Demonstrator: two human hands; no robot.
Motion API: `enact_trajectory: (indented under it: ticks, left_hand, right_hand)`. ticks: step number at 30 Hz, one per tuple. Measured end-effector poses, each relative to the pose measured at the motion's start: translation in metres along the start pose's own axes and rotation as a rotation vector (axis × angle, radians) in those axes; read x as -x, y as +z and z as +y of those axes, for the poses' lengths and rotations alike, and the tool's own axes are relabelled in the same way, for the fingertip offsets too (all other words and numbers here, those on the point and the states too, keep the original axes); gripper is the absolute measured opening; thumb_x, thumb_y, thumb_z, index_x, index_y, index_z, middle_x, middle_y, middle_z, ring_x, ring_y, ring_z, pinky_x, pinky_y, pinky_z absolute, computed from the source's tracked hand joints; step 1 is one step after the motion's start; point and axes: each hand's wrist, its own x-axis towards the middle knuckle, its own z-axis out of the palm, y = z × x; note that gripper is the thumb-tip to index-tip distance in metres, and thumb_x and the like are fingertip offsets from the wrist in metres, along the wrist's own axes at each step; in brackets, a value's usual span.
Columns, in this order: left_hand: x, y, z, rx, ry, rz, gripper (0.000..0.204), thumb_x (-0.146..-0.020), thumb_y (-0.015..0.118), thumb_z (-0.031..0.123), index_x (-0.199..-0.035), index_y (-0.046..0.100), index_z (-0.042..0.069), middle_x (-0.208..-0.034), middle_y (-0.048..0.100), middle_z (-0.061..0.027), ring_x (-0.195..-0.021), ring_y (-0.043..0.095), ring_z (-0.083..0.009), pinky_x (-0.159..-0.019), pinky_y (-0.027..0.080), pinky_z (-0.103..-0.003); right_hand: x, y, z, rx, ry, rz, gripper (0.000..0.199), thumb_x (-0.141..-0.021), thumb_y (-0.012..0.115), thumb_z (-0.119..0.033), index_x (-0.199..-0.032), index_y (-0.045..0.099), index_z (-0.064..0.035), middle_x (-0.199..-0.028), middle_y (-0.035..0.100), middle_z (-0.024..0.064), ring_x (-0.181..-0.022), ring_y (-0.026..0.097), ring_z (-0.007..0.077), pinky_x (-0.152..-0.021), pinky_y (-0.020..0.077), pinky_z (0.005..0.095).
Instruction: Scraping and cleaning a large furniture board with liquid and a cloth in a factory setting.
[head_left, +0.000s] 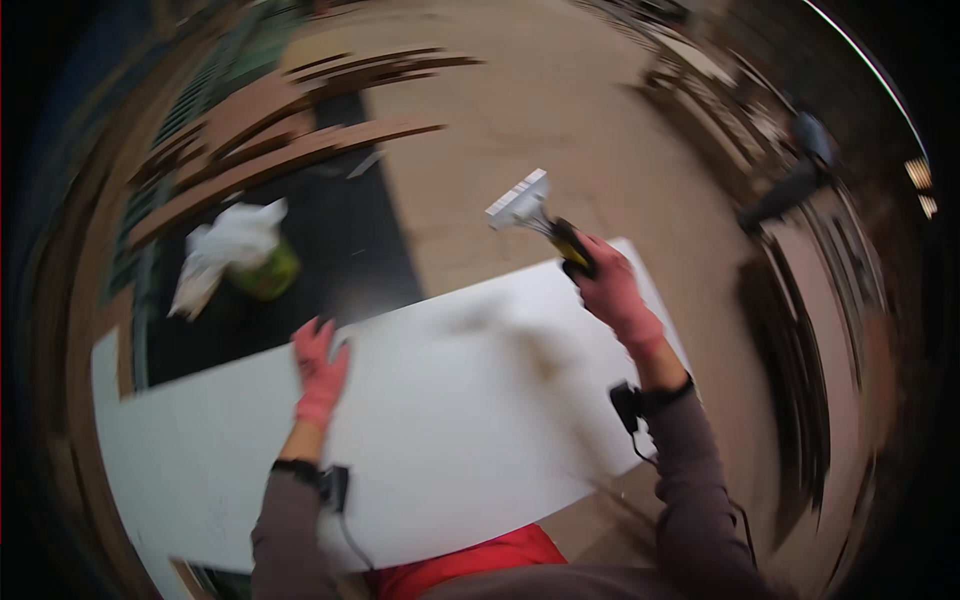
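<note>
Both my hands wear pink gloves. My right hand (612, 292) is closed round the black and yellow handle of a wide scraper-like tool (522, 203). Its pale, flat head points up and to the left, beyond the far edge of a large white board (440, 440). At that far edge, left of centre, my left hand (320, 372) has its fingers apart and holds nothing. Whether it presses on the board is unclear. The glossy board lies flat in front of me and carries a blurred reflection.
Past the board on the left, a green tub (268, 274) with a white plastic bag (232, 240) stands on a black surface (345, 225). Brown wooden strips (290, 160) are piled behind it. Long panels (800, 350) line the right side. Cabled black devices (627, 405) sit at my wrists.
</note>
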Motion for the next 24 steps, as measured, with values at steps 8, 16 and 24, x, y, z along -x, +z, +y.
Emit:
enact_trajectory:
  ticks: [8,16,24]
  left_hand:
    - [0.115,-0.115,0.015,0.242,-0.177,0.182,0.041,-0.077,0.067,0.013,-0.116,0.057,0.006,-0.121,0.049,-0.0112,-0.115,0.044,-0.032,-0.1,0.037,-0.042]
    - [0.307,-0.305,-0.133,-0.313,-0.885,0.485,0.049,-0.081,0.062,0.012,-0.127,0.046,0.002,-0.125,0.046,-0.0214,-0.116,0.044,-0.0373,-0.099,0.035,-0.046]
    - [0.431,-0.402,-0.339,0.986,-0.951,1.163,0.042,-0.095,0.049,0.028,-0.122,0.047,-0.004,-0.116,0.056,-0.0124,-0.104,0.056,-0.0245,-0.089,0.046,-0.033]
  right_hand:
    - [0.047,0.07,-0.176,-0.234,-0.187,-0.429,0.046,-0.077,0.061,0.0,-0.122,0.055,-0.0073,-0.09,0.059,0.0132,-0.073,0.057,0.0305,-0.067,0.0461,0.0326]
    - [0.036,0.174,-0.347,-0.334,-0.43,-0.636,0.04,-0.078,0.061,-0.001,-0.118,0.056,-0.0044,-0.086,0.058,0.0125,-0.068,0.055,0.0238,-0.062,0.0443,0.0298]
    - [0.067,0.32,-0.515,-0.136,-0.544,-0.859,0.044,-0.079,0.064,-0.009,-0.122,0.054,-0.0131,-0.093,0.059,0.0117,-0.078,0.06,0.0318,-0.069,0.048,0.0374]
